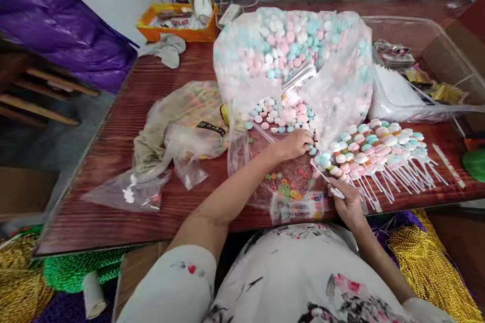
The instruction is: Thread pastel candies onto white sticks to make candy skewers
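My left hand (296,144) reaches over the opened clear plastic bag, its fingers curled down at the edge of the loose pastel marshmallows (282,115); what lies between the fingertips is hidden. My right hand (347,201), close to the table's front edge, is closed around thin white sticks (336,193). One stick slants up and left from it toward the left hand. Just right of the hands lies a pile of marshmallow skewers (373,146), pink, white and blue, with their sticks pointing at the front edge. Small coloured rings (290,189) are scattered on the plastic below my left hand.
A large bag of marshmallows (261,55) fills the table's back middle. A clear plastic bin (413,22) with packets stands at right. Left are a bag of coloured pieces (197,106), a grey cloth (166,50) and an orange tray (204,35). Gold strands (432,262) lie below the table.
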Motion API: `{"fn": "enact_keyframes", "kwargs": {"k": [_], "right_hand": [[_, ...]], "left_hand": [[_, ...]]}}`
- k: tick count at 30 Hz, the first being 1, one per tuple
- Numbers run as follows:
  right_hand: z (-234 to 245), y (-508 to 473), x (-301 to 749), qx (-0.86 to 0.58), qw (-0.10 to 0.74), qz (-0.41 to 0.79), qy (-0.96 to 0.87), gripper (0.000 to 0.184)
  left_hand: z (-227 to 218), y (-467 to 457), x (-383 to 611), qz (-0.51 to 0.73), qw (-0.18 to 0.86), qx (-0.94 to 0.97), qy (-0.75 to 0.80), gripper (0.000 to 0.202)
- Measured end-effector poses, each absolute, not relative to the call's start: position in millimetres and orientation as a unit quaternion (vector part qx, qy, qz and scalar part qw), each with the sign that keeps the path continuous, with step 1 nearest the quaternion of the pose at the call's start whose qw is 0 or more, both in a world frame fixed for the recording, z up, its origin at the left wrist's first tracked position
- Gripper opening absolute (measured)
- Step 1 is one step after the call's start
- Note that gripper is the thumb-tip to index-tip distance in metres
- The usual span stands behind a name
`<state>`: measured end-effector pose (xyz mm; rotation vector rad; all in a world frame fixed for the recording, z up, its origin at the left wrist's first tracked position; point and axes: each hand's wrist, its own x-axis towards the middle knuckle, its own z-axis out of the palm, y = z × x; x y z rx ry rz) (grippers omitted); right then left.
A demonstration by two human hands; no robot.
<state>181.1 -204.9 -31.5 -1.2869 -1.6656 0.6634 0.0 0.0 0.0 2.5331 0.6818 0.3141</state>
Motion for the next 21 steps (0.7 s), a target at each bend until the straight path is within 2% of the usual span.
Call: {"fn": "enact_keyframes", "kwargs": {"k": [7,11,13,16,18,21], "right_hand": [[-31.4,-202.8,179.5,-0.528,0.452,0.240,-0.677,0.029],[-32.3,-202.9,178.8,-0.529,0.448,0.215,-0.688,0.030],[-34.6,-205.4,179.2,-0.530,0.458,0.216,-0.680,0.029],[-35.7,-210.7,177.5,-0.529,0.474,0.216,-0.670,0.028],[-32.0,-213.3,172.8,-0.526,0.475,0.209,-0.674,0.029],[-19.4,-214.0,161.5,-0.510,0.452,0.207,-0.701,0.032]], "left_hand": [[7.9,-7.6,-4.6,0.053,0.145,0.959,0.239,0.018],[14.7,-19.7,-5.9,0.062,0.168,0.937,0.300,0.011],[21.0,-31.2,-17.3,0.132,0.228,0.899,0.349,0.008],[28.9,-57.8,-43.1,0.281,0.371,0.784,0.411,0.012],[31.2,-80.6,-59.5,0.369,0.465,0.678,0.433,0.019],[31.6,-115.4,-74.5,0.437,0.581,0.523,0.445,0.035]]}}
